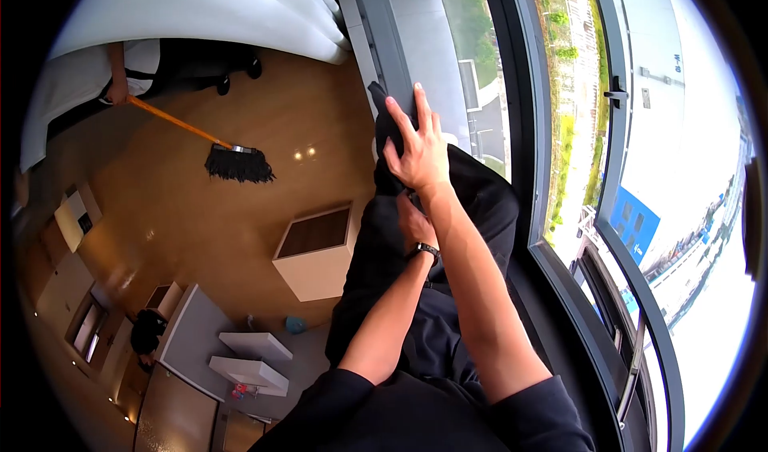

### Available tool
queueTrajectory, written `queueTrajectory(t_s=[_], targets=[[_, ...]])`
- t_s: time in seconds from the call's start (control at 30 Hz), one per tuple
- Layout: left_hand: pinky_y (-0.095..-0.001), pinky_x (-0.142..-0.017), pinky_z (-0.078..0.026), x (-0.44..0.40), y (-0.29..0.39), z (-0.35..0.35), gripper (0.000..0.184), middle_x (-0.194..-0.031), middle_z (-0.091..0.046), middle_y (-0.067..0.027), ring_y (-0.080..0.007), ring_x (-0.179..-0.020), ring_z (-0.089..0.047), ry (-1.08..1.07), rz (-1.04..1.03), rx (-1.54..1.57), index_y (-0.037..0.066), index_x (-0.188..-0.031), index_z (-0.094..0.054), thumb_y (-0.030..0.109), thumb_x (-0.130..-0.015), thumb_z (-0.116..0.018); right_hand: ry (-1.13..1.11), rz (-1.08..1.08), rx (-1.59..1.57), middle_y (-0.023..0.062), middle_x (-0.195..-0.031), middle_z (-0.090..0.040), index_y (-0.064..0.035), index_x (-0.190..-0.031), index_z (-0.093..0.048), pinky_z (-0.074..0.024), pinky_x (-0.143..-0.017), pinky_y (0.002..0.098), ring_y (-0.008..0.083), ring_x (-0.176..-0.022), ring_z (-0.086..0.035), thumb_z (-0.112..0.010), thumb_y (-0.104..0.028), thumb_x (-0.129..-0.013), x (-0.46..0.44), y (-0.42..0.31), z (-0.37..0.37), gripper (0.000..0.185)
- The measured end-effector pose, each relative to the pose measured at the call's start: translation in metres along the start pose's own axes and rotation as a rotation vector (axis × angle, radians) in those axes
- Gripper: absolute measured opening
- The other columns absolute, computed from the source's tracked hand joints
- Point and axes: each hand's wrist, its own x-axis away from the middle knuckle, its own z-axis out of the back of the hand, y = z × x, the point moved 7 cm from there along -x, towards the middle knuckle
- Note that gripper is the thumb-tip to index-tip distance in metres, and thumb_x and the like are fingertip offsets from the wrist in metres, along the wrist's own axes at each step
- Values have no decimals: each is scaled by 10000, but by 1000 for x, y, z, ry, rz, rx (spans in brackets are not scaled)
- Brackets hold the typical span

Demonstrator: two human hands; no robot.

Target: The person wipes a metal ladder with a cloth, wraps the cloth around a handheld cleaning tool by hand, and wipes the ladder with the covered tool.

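Note:
My right hand (pixel 419 152) lies with its fingers spread on a piece of black cloth (pixel 384 108) against the grey window frame post (pixel 384 40). Its fingertips reach up along the post. Just below it is my left hand (pixel 414 222), with a dark band on the wrist. It is close to the black cloth and partly under my right wrist. The left fingers are mostly hidden, so their grip does not show. My legs in black trousers (pixel 484 204) are bent beneath both hands; where cloth and trousers part is hard to see.
On my right is an open window sash (pixel 628 236) with a view far down outside. Well below on the left, a person holds a black mop (pixel 240 162) on the brown floor (pixel 232 204). A pale box-shaped unit (pixel 316 260) and a white curtain (pixel 216 8) are also there.

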Motion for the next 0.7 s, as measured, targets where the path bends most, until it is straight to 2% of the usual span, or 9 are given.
queueTrajectory(t_s=[0.03,0.17,0.4,0.47,0.5,0.53,0.63,0.7], targets=[[-461,-790,-481,1,-1,0,429,-1078,-588,-238,-431,-992,-571,6,8,4,1,-1176,-496,319,-899,-571,-18,6,-50,257,-1469,-269,-220,-1383,-440,-471,-897,473,451,-1038,-493,-640,-135,-720,0,0,1,698],[-457,-793,-480,-1,-3,0,435,-1087,-594,-236,-426,-997,-573,33,13,14,14,-1180,-500,311,-880,-604,-35,-19,-49,223,-1484,-264,-239,-1380,-438,-491,-878,454,416,-1004,-508,-664,-150,-719,1,2,1,704],[-447,-795,-483,1,-4,3,459,-1115,-606,-220,-410,-1010,-578,48,68,-21,47,-1180,-508,311,-838,-662,-12,3,-72,220,-1485,-260,-245,-1383,-431,-494,-882,459,420,-1019,-500,-657,-142,-734,3,2,2,695],[-459,-785,-486,1,5,7,486,-1106,-611,-217,-412,-1002,-581,48,71,-30,48,-1180,-503,348,-833,-662,-39,-15,-91,213,-1486,-260,-254,-1391,-422,-500,-884,472,433,-1089,-485,-651,-148,-760,4,2,2,679],[-476,-765,-488,0,10,9,520,-1102,-608,-229,-422,-988,-583,63,22,-62,47,-1182,-494,416,-841,-631,-39,-12,-89,212,-1487,-258,-254,-1393,-418,-501,-886,473,436,-1102,-480,-649,-146,-767,3,2,2,675],[-504,-727,-486,0,7,7,489,-1066,-607,-241,-445,-940,-586,37,71,-78,44,-1160,-492,436,-877,-564,-43,-13,-87,211,-1488,-257,-254,-1394,-415,-501,-887,475,439,-1115,-475,-648,-144,-774,4,2,1,671],[-542,-672,-471,1,17,11,367,-973,-609,-238,-464,-851,-586,119,-52,-118,38,-1079,-490,368,-918,-489,-23,29,-174,257,-1469,-266,-187,-1387,-414,-494,-893,482,471,-1148,-474,-629,-150,-837,7,3,1,592],[-539,-671,-473,0,20,12,354,-970,-609,-238,-462,-848,-586,134,-32,-116,36,-1059,-488,358,-913,-494,-43,-13,-270,266,-1443,-317,-172,-1382,-414,-481,-900,496,487,-1178,-469,-608,-191,-880,13,11,1,538]])
